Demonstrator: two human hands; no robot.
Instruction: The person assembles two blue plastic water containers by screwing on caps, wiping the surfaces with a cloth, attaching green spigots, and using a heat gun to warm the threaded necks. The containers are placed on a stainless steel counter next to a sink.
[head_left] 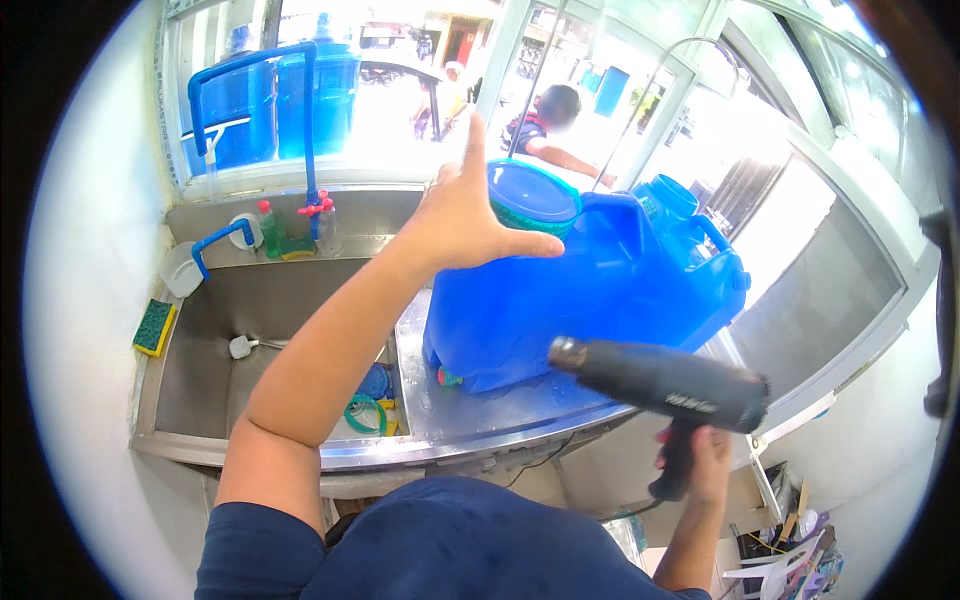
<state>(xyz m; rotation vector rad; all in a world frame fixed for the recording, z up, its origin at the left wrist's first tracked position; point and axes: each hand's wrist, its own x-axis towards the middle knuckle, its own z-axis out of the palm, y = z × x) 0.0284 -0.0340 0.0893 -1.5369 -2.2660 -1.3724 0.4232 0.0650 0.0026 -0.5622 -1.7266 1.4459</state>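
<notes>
My right hand [708,462] is wrapped round the handle of a black heat gun [655,380], whose metal nozzle points left. The nozzle is in front of a large blue water jug [540,300] lying on the steel counter [425,400]. Beside the round blue lid [537,190] with a green rim, at the jug's far left end, is my left hand [465,215]. Its index finger points away and its thumb is stretched to the right; the other fingers are partly hidden. Whether the thumb touches the lid I cannot tell.
Left lies a steel sink [200,350] with a brush, a blue piece and a green ring inside. A sponge [154,328] rests on its edge; blue pipes [308,120] and bottles stand behind. Beyond the window are blue jugs [320,100] and a person [545,125] reaching toward the opening.
</notes>
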